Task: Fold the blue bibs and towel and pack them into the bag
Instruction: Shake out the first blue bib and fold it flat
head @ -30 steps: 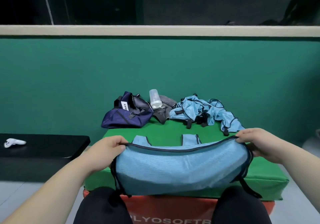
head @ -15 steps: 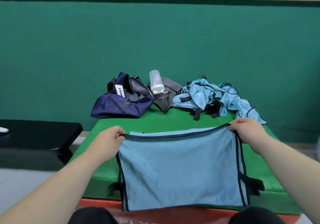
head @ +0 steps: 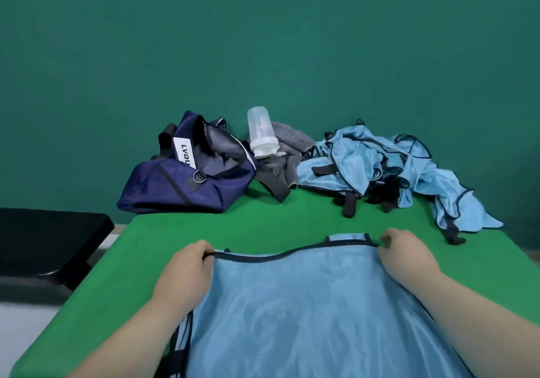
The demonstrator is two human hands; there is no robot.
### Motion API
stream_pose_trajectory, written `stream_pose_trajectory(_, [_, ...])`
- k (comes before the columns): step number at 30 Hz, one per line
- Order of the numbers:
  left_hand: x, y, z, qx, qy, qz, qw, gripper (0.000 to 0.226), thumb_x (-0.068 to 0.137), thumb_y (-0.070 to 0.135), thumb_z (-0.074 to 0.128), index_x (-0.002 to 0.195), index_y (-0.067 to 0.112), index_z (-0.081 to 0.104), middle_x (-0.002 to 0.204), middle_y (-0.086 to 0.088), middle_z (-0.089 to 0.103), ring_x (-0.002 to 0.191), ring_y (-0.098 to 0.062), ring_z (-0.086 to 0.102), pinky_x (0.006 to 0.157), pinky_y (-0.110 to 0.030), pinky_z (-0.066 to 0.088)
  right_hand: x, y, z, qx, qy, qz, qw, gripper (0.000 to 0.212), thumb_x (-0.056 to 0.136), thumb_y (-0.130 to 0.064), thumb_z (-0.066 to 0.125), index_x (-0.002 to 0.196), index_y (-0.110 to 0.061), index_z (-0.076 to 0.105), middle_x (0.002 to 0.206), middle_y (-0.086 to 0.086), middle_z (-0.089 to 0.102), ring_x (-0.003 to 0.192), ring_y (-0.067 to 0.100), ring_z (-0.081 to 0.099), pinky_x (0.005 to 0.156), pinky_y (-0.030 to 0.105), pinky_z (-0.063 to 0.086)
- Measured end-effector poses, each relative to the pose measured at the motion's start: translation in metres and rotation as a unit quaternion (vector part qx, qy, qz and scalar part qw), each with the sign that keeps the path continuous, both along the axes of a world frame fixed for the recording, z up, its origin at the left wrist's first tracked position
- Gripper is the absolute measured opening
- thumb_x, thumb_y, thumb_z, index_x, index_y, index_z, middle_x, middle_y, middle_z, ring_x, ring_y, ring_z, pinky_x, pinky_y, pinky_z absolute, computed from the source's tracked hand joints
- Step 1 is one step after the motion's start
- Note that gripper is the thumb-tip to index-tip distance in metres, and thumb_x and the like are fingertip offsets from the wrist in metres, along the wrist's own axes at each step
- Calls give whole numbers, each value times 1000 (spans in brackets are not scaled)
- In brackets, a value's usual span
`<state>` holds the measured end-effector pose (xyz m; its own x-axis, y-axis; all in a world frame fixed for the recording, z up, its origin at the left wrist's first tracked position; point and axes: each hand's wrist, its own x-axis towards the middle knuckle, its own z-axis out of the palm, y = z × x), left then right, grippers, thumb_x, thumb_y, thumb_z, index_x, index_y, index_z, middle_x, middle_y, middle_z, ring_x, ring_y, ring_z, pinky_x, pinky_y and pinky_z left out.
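Observation:
A light blue bib (head: 306, 304) with dark trim lies spread on the green mat (head: 263, 225) in front of me. My left hand (head: 187, 269) pinches its far left corner and my right hand (head: 406, 255) pinches its far right corner, both low on the mat. A navy bag (head: 187, 182) sits open at the back left. A grey towel (head: 286, 155) lies crumpled beside it. A heap of more blue bibs (head: 388, 170) with black straps fills the back right.
A clear plastic bottle (head: 260, 132) with a white cap leans between the bag and the towel. A black bench (head: 49, 243) stands left of the mat. A green wall (head: 263, 41) rises right behind the mat.
Both hands have carried the bib's top edge forward and down, so the bib now lies flat over the mat. The view has tilted down and moved closer.

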<state>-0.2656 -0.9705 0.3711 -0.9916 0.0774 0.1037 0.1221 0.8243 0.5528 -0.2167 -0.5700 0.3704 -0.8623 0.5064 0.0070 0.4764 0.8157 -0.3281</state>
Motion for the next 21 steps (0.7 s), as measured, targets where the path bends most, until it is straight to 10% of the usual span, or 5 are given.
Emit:
stream_pose_trajectory(5, [6,2,-2,67,7,38,997,5,95,20,61,98,24,62,91,8,67,87,-20,62,74,-32,47,0,-33,5,135,29,65,988,33,90,-28,55,122,-25,60,112,0,54,100,23,49,86,39,45])
stream_pose_trajectory(12, [7,-11,1,163,-30,29,986,13,94,16,60,101,26,62,96,13,65,88,-4,60,74,-26,44,-7,-131,13,46,53,213,975,35,92,-30,54,126,-25,61,122,-3,53,118,20,45,102,34,37])
stream_pose_trajectory(21, [-21,-55,-7,-31,-27,58,997,31,98,31,48,125,31,63,126,2,59,119,-25,48,100,-39,43,-61,-238,-13,4,72,283,957,31,95,-38,51,121,-24,64,119,-1,56,116,23,47,102,36,38])
